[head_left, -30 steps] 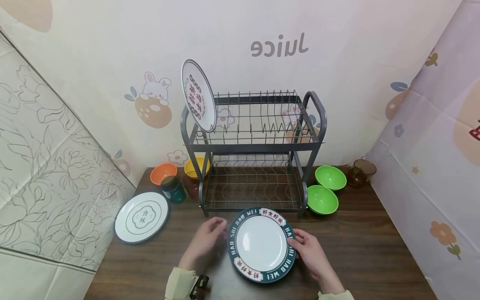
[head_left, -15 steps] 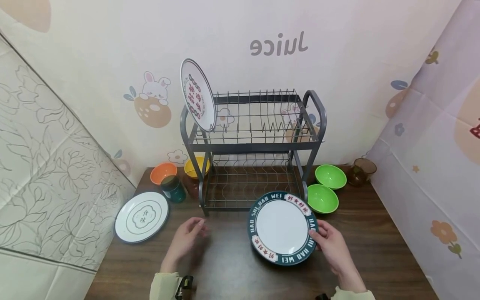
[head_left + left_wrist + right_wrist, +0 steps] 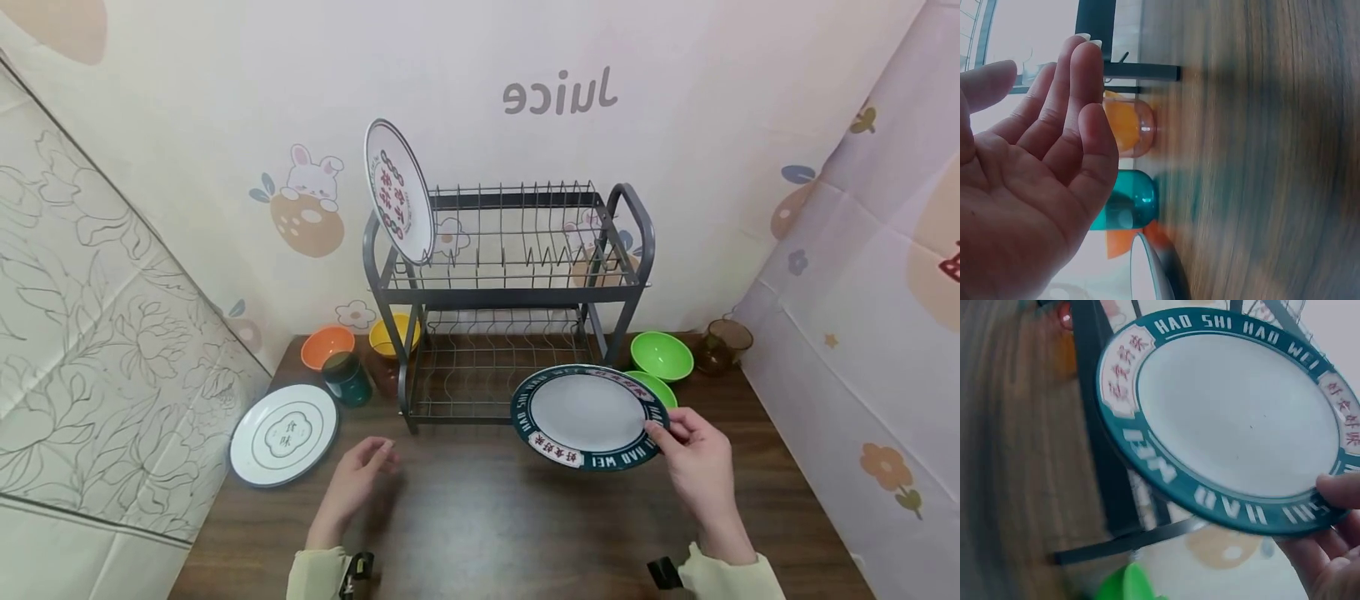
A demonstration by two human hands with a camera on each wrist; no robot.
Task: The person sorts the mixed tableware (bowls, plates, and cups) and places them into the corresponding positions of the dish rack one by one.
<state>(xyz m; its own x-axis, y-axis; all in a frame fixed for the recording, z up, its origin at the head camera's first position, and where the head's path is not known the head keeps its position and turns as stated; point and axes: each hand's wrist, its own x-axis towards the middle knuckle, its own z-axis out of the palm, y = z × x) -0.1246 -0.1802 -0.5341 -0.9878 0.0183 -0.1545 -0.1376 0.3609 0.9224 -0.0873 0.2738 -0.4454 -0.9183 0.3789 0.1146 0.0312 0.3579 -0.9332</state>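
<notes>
Teal-rimmed plate [image 3: 588, 412] pinched, rack [image 3: 510, 296] holding dish [image 3: 400, 192]

In my head view, my left hand [image 3: 354, 483] sits low, left of centre, fingers loosely bent; the left wrist view shows its palm [image 3: 1013, 200], with the thumb [image 3: 988, 85] standing apart. Well away, my right hand [image 3: 701, 462] pinches, thumb above, fingers beneath. Both my arms reach forward from the bottom edge in pale sleeves [image 3: 317, 575].
</notes>
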